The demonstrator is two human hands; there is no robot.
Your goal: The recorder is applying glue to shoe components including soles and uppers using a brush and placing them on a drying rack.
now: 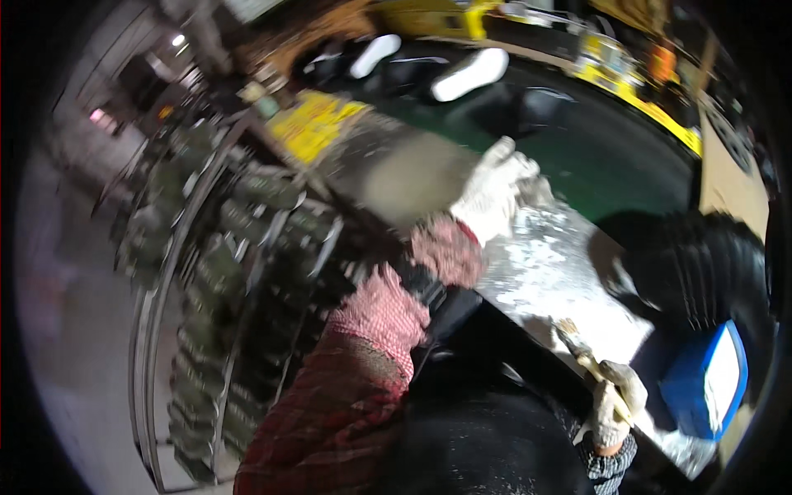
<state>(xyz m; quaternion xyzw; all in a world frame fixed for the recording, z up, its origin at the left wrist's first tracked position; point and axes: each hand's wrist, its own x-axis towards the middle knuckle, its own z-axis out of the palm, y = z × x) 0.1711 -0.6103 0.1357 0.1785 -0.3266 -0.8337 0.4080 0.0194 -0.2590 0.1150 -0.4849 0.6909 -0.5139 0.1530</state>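
Observation:
My left hand [492, 191], in a white glove with a red checked sleeve behind it, reaches out to the far edge of a white-dusted sheet [549, 272] on the worktable. Its fingers press against a crumpled pale bit of that sheet; blur hides whether they grip it. My right hand [615, 406], also gloved, is low at the right and closed around the wooden handle of a small brush [577, 346], whose bristles point up and to the left over the sheet.
A black ribbed rubber part [701, 256] lies at the right, with a blue container [708, 381] just below it. A rack of stacked dark green parts [239, 272] stands to the left. Behind the sheet lie a green surface [610, 157] and yellow objects [318, 122].

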